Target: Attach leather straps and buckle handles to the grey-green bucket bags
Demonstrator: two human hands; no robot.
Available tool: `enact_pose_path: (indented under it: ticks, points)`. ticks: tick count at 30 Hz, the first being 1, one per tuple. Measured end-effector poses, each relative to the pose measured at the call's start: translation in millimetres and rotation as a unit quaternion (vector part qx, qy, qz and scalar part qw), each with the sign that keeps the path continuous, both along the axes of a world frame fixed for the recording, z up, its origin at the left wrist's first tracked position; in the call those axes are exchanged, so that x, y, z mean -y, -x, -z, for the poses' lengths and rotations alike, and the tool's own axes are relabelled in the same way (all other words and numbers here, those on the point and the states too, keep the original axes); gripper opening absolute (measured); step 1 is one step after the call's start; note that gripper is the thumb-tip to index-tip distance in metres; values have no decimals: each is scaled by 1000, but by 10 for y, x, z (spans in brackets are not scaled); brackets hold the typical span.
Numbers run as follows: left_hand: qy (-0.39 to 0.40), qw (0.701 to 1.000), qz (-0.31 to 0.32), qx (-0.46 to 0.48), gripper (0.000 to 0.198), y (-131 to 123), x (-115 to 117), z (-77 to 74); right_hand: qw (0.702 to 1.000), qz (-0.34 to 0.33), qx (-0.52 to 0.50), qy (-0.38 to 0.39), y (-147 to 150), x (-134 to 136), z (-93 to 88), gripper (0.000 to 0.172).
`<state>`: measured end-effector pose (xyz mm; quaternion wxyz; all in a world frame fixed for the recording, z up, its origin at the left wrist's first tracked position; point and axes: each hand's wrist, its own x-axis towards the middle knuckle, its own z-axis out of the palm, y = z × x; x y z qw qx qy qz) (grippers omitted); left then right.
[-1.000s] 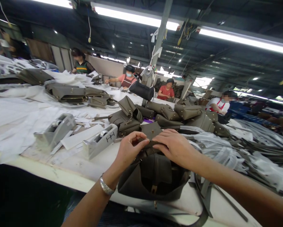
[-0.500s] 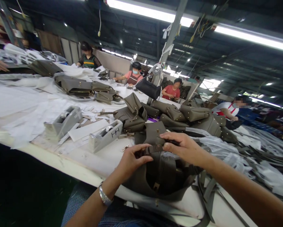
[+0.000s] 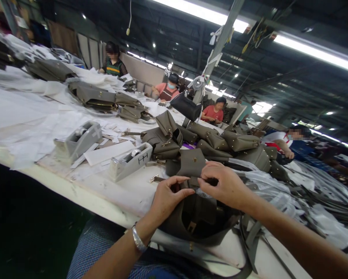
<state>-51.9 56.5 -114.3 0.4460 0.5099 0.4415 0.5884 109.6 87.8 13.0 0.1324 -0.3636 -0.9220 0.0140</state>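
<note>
An olive-grey handbag (image 3: 174, 219) lies open in front of me, with its dark inside showing and a small gold clasp (image 3: 192, 227) at the front. Its flap (image 3: 191, 162), with a gold stud, points away from me. Above the opening, my left hand (image 3: 168, 195) pinches a short strap (image 3: 193, 181) between thumb and fingers. My right hand (image 3: 224, 185) grips the same strap from the other side, fingertips pressed together. Left of the hands, a strap end with a gold buckle (image 3: 154, 178) rests on the table. The part of the strap inside my fingers is hidden.
Two tape dispensers (image 3: 133, 161) stand to the left among paper scraps. Beyond the hands is a pile of olive bags (image 3: 211, 139). Straps and clear plastic (image 3: 290, 197) cover the right side. Several co-workers sit farther back. The table edge (image 3: 75, 197) runs along the lower left.
My right hand's fingers have curled in from lying over the flap and strap to a tight pinch on the strap. The view has shifted slightly; the bag stays in place.
</note>
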Motion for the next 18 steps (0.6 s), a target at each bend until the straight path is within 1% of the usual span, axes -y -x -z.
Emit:
enact_pose_path:
  ticks: [2,5,9,11,15,18]
  points:
    - [3,1000,-1,1,33,-21,5,8,999,-11,36,-7,3,-17,7,31]
    - [2,1000,-6,1,32,-35,23,4,995,-31,94,9,4,-26,13,27]
    - [-11,1000,-5,-15,32,-29,46,-2,993,-35,109,19,10,-16,11,30]
    - [-16,1000,5,-26,33,-28,51,5,991,-40,120,43,12,-24,-11,33]
    - [-31,999,15,-41,36,-51,62,43,979,-62,149,121,32,-70,-56,37]
    - [-48,998,21,-41,32,-78,83,71,977,-84,143,137,81,-70,-35,36]
